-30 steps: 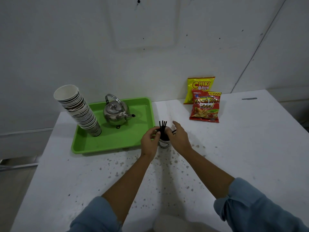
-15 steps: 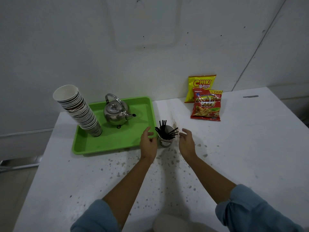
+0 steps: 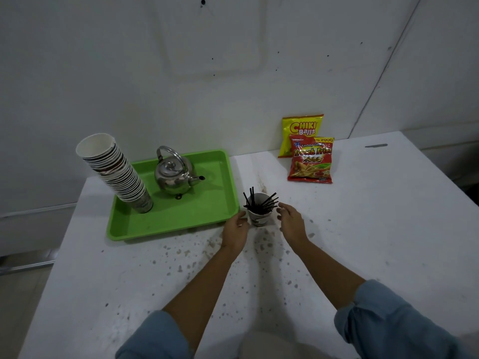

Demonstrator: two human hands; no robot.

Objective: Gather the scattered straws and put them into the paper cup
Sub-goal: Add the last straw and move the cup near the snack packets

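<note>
Straws [image 3: 260, 203], black: bundle stands fanned in the paper cup [image 3: 258, 216] on the white table [image 3: 363, 229], just beside the green tray [image 3: 181, 224]. Gathering looks finished; scan for strays before you withdraw. Your left hand [image 3: 234, 230] rests loosely open at the cup's side, contact uncertain; right hand [image 3: 291, 221] open, empty, near it.

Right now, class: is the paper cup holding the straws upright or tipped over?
Upright: the paper cup stands on its base, mouth up, black straws fanning out above its rim.
</note>
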